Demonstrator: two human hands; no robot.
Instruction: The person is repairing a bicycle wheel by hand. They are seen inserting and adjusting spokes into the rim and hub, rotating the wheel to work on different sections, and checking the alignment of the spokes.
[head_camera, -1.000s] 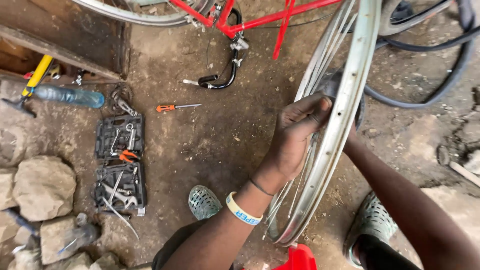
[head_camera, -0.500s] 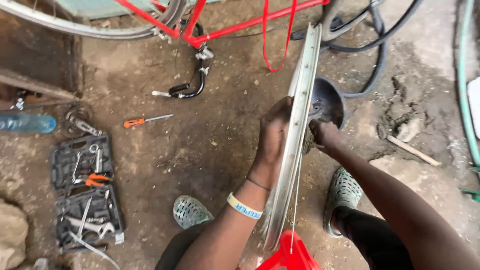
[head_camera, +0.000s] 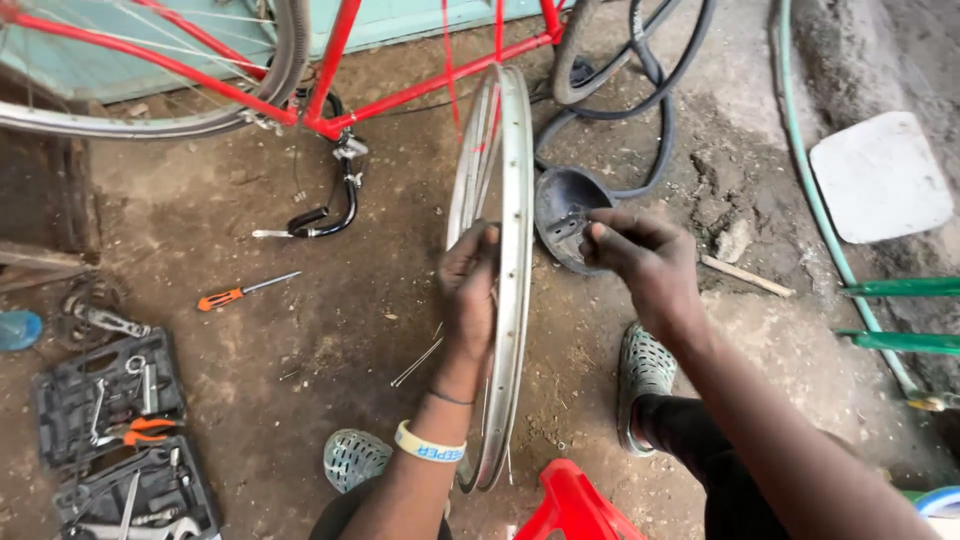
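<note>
Our right hand (head_camera: 640, 255) has come off the wheel rim (head_camera: 517, 270), fingers pinched over the dark bowl (head_camera: 562, 215) at centre; our left hand (head_camera: 470, 290) still clamps the upright rim.

No packages, labels, signs or screens.

My left hand (head_camera: 468, 290) grips a bare silver metal wheel rim (head_camera: 515, 260), shiny with thin grey spokes. On that wrist sits a pale yellow band with a blue patch (head_camera: 430, 443). Beyond the rim stands a bright red bicycle frame (head_camera: 340, 75); right of the rim lies a dull black round dish (head_camera: 565, 215). Left of the rim, on brown dirt, rests an orange-handled screwdriver (head_camera: 235, 293), and farther left a black plastic tool case (head_camera: 105, 395) with orange-gripped pliers. My grey-green perforated clogs (head_camera: 645, 370) flank the rim's base, beside a red plastic stool (head_camera: 570, 505).
</note>
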